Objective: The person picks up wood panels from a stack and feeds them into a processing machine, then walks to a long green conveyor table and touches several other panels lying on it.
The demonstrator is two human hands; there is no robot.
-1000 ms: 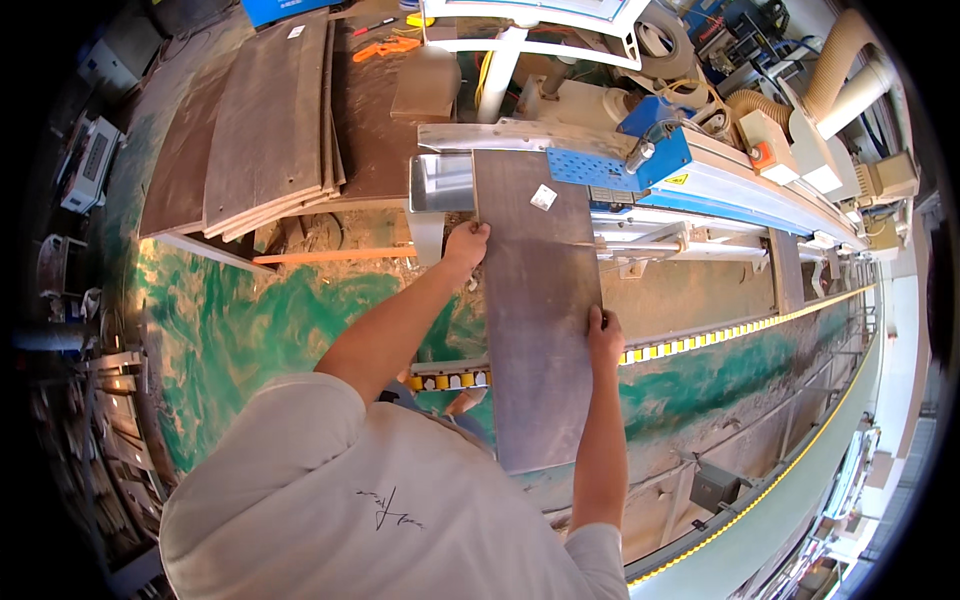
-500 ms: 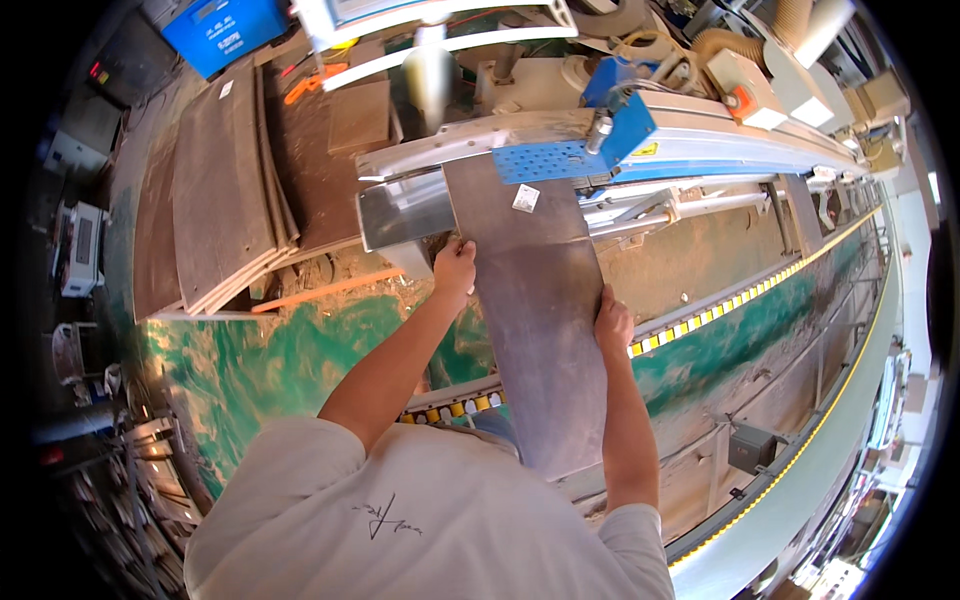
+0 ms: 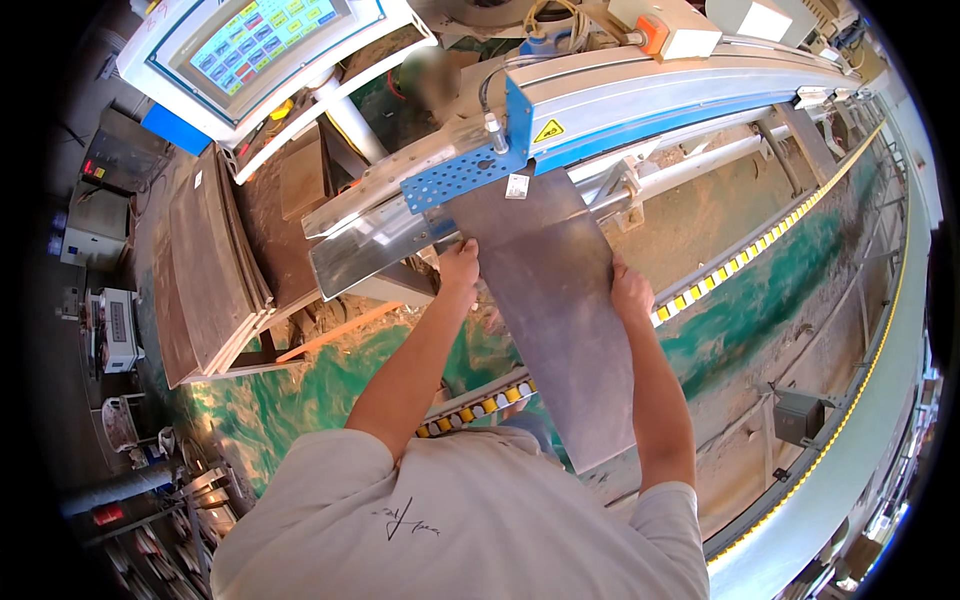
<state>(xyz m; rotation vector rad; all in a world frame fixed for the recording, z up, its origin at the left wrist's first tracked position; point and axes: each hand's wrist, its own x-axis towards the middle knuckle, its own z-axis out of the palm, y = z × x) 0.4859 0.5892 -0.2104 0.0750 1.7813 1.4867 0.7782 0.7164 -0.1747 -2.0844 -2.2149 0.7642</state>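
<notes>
Hands first, in the head view: we see our left hand (image 3: 460, 268) curled over the left long edge of a long grey panel (image 3: 555, 310), fingers wrapped on it, and our right hand (image 3: 630, 295) clamped on the opposite long edge, a little nearer to us. Both hands hold the panel, so each grip is closed on that board. The panel lies lengthwise away from us, its near end close to our chest and its far end tucked under a blue perforated bracket (image 3: 465, 172) on the machine's long grey and blue beam (image 3: 680, 80). A small white tag (image 3: 517, 185) sits on the panel right at that far end. Just left of our left hand, a shiny metal guide plate (image 3: 375, 255) slopes along the machine's edge. Below the panel runs a strip of yellow and white rollers (image 3: 760, 245), crossing under it. On the far left a stack of similar brown boards (image 3: 210, 270) rests on a stand, well apart from the held panel. Above it a touch screen (image 3: 265, 35) with coloured tiles stands on a post. The floor (image 3: 270, 400) beneath is green and dusted with sawdust.
</notes>
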